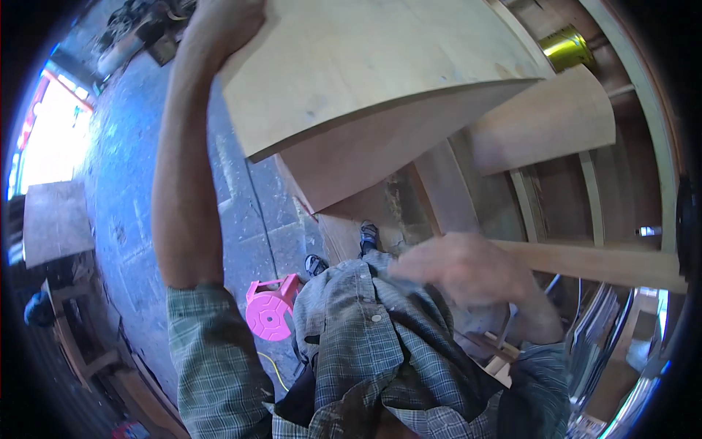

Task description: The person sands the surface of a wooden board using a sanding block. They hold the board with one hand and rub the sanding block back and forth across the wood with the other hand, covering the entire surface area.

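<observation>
Grey workshop floor (131, 183) lies below while the left hand (223, 22) grips a raised plywood panel (365, 66), not yet set down, and the blurred right hand (464, 267) hangs open, holding nothing.

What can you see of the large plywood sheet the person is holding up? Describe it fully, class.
The plywood sheet is a pale, smooth wooden panel with a thin, lighter edge along its lower side. It is raised at head height and tilted, filling the upper middle of the view. The left hand grips its left edge from above, arm stretched up. The blurred right hand is lower down, apart from it. Below it stands a brownish wooden panel.
</observation>
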Action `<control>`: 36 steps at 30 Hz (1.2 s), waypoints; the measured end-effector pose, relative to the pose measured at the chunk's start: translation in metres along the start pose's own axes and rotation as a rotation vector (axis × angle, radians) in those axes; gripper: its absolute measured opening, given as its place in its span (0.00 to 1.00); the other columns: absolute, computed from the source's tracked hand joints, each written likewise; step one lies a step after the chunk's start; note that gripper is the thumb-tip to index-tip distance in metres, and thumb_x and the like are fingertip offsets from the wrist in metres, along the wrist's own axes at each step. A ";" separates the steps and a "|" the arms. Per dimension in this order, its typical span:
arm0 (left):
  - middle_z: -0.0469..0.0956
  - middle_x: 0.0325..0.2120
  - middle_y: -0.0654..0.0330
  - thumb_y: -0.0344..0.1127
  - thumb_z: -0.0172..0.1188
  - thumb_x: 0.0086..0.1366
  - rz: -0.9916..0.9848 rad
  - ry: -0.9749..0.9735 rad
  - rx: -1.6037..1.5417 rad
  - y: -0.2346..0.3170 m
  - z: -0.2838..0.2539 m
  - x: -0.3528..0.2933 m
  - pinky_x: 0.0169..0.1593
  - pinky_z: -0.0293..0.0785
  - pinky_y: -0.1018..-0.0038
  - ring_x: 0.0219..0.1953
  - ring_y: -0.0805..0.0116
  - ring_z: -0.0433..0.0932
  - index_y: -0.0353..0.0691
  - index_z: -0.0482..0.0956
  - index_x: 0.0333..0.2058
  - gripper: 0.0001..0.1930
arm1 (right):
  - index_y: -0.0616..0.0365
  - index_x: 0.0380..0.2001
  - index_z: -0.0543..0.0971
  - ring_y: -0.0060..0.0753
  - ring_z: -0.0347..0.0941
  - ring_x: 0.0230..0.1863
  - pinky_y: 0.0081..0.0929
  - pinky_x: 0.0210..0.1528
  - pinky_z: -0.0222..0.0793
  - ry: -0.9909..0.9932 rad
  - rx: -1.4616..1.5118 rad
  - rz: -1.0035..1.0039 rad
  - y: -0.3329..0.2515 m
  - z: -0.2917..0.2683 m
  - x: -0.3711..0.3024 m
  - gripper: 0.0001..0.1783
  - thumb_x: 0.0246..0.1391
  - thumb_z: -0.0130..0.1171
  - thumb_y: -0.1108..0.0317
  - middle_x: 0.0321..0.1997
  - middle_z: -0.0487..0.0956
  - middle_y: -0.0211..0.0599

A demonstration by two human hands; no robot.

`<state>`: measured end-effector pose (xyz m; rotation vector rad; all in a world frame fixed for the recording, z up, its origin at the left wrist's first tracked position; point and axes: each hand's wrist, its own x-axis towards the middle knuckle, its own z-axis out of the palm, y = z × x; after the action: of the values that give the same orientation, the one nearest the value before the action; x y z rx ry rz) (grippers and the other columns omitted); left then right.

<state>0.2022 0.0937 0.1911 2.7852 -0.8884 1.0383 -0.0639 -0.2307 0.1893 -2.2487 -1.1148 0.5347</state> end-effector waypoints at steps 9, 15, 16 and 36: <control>0.71 0.55 0.40 0.48 0.45 0.69 -0.413 -0.034 -0.304 0.006 0.016 0.010 0.61 0.64 0.60 0.59 0.43 0.68 0.37 0.71 0.57 0.25 | 0.63 0.55 0.69 0.36 0.78 0.46 0.34 0.52 0.75 1.457 1.567 0.488 0.080 0.100 -0.100 0.21 0.59 0.52 0.69 0.49 0.78 0.41; 0.71 0.55 0.40 0.49 0.46 0.70 -0.369 -0.133 -0.274 0.000 0.005 0.009 0.62 0.63 0.60 0.59 0.45 0.69 0.34 0.72 0.56 0.26 | 0.64 0.51 0.73 0.29 0.78 0.44 0.30 0.50 0.74 1.380 1.149 0.375 0.062 0.029 -0.105 0.18 0.61 0.52 0.67 0.48 0.79 0.41; 0.71 0.55 0.40 0.49 0.46 0.70 -0.364 -0.167 -0.240 -0.002 -0.004 0.006 0.62 0.63 0.60 0.59 0.45 0.69 0.34 0.72 0.56 0.26 | 0.63 0.51 0.74 0.28 0.78 0.45 0.29 0.49 0.74 1.357 0.871 0.403 0.062 0.007 -0.107 0.17 0.62 0.51 0.67 0.48 0.79 0.41; 0.68 0.59 0.46 0.54 0.43 0.70 -0.581 -0.230 0.072 0.224 0.009 0.076 0.62 0.58 0.42 0.62 0.43 0.65 0.49 0.70 0.60 0.25 | 0.62 0.49 0.75 0.36 0.71 0.54 0.38 0.46 0.71 0.531 -1.087 -0.178 0.184 -0.192 -0.077 0.25 0.45 0.61 0.69 0.49 0.75 0.37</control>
<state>0.1362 -0.1331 0.1953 2.9659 -0.0190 0.6741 0.1103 -0.4433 0.2243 -2.8004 -1.4619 -0.9318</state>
